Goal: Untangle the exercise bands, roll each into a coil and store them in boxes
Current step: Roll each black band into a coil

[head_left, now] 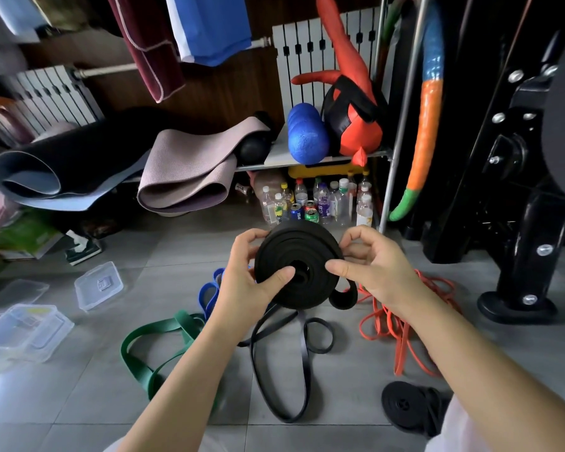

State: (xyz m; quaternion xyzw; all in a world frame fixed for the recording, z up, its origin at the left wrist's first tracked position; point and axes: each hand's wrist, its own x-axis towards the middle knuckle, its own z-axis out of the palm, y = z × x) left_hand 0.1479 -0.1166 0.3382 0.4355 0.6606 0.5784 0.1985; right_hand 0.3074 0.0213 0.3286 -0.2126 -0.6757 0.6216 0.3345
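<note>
Black coil (pixel 294 256) held in air over grey tile floor (pixel 346 386); L hand (pixel 245 282) & R hand (pixel 372 265) fingers curled round rim, thumbs pressed on its face. On floor: green band (pixel 150 347), blue band (pixel 207 295), orange band (pixel 402 321), loose black band (pixel 281 370), 2nd coil (pixel 402 402) near R, clear boxes (pixel 26 331) at L. Bk: rolled mats (pixel 183 164), bottles (pixel 317 200).

Home gym storage corner. Rolled yoga mats (pixel 183 177), blue foam roller (pixel 307 135) on metal rack (pixel 396 151); black weight-machine frame (pixel 532 223); exercise bands (pixel 133 367) strewn on grey tile floor (pixel 346 396); wall radiator (pixel 307 50); empty drink bottles (pixel 323 203) beneath.
</note>
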